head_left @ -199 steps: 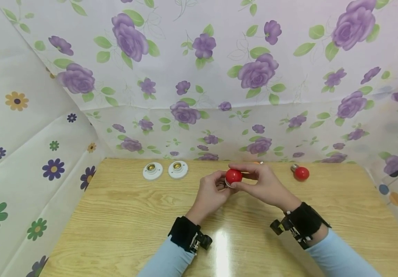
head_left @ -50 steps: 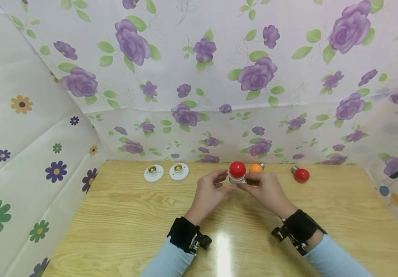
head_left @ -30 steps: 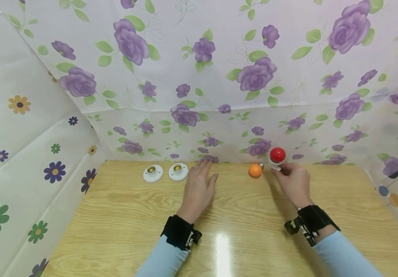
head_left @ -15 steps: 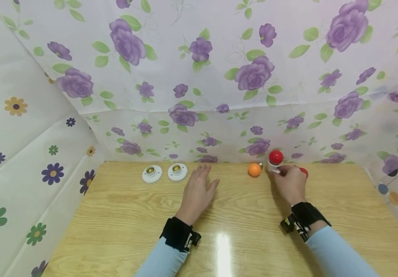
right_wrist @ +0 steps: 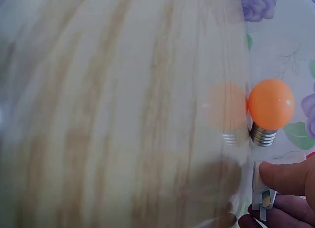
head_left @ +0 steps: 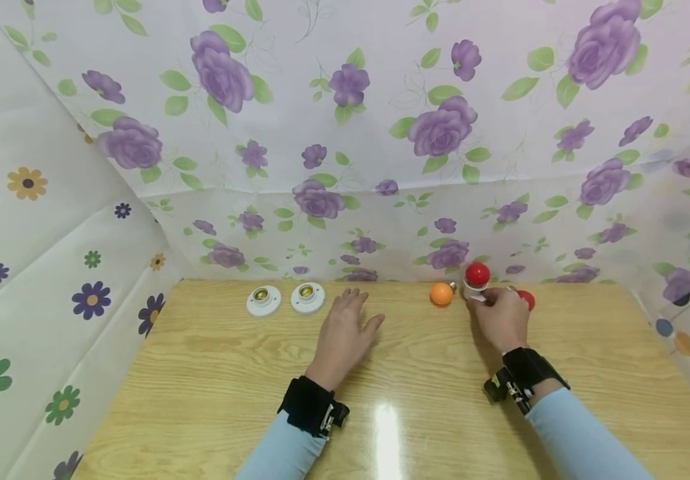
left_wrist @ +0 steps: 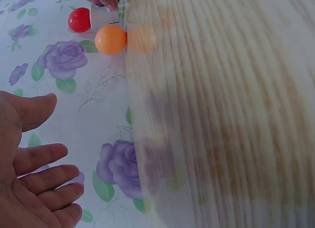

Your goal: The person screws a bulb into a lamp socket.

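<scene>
- Surface (head_left: 219, 387), glossy wood grain: reflecting a strip of light. Rose-print sheet (head_left: 381, 160) is hanging behind, daisy-print sheet (head_left: 51, 233) at left.
- White sockets, two, rear left: outer socket (head_left: 263, 302) and inner socket (head_left: 307, 299) are lying side by side, brass-coloured mouths facing up.
- Left hand (head_left: 341, 340): fingers and thumb spreading apart, near the inner socket; contact with the surface cannot be told.
- Right hand (head_left: 503, 320): thumb and fingers are pinching the flat base of the held socket (head_left: 475, 290), white.
- Mounted red bulb (head_left: 477, 274): sitting upright in the held socket, near the rear edge; whether the base is touching the surface cannot be told.
- Orange bulb (head_left: 441, 294): lying just left of the held socket, metal thread pointing rearward and right.
- Second red bulb (head_left: 527, 300): lying just beyond the right hand, which is partly hiding it.
- Sleeves (head_left: 581, 430), pale blue: covering both forearms.
</scene>
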`<state>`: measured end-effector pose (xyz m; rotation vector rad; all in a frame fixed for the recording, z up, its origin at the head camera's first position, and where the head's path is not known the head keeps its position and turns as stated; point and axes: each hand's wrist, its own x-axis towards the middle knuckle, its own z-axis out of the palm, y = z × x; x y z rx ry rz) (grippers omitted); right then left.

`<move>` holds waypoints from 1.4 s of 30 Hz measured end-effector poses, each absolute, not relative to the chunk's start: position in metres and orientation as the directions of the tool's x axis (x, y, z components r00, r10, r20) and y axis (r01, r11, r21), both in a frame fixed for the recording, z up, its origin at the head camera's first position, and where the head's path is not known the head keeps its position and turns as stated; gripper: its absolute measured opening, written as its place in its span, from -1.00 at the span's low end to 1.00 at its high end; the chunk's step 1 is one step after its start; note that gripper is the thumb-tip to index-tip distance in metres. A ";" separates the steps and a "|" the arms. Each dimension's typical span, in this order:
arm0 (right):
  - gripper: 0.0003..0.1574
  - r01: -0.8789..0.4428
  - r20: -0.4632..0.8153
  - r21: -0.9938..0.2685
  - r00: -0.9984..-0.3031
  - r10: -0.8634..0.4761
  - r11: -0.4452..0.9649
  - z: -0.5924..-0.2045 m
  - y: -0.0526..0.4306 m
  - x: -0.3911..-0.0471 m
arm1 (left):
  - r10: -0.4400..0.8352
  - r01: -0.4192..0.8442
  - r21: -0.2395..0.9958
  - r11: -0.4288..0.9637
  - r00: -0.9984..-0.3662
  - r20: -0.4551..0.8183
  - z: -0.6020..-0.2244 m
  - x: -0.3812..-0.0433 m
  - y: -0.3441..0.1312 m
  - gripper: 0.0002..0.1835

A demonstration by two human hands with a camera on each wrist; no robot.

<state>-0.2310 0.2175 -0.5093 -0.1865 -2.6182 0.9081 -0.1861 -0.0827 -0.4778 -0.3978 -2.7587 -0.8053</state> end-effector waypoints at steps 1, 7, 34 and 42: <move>-0.61 0.010 0.288 -0.622 -0.927 0.240 0.783 -0.509 0.218 -0.231 | 0.195 0.327 0.486 0.810 -0.933 0.302 -0.478 -0.186 -0.083 -0.40; -0.58 0.027 0.267 -0.623 -0.932 0.246 0.782 -0.510 0.220 -0.231 | 0.227 0.352 0.441 0.825 -0.922 0.313 -0.479 -0.188 -0.083 -0.42; -0.53 -0.004 0.289 -0.608 -0.933 0.216 0.794 -0.514 0.226 -0.231 | 0.271 0.333 0.313 0.889 -0.935 0.227 -0.477 -0.186 -0.086 -0.46; -0.41 -0.027 0.237 -0.620 -0.959 0.154 0.784 -0.504 0.229 -0.222 | 0.096 0.236 0.411 0.881 -0.938 0.334 -0.476 -0.189 -0.101 -0.32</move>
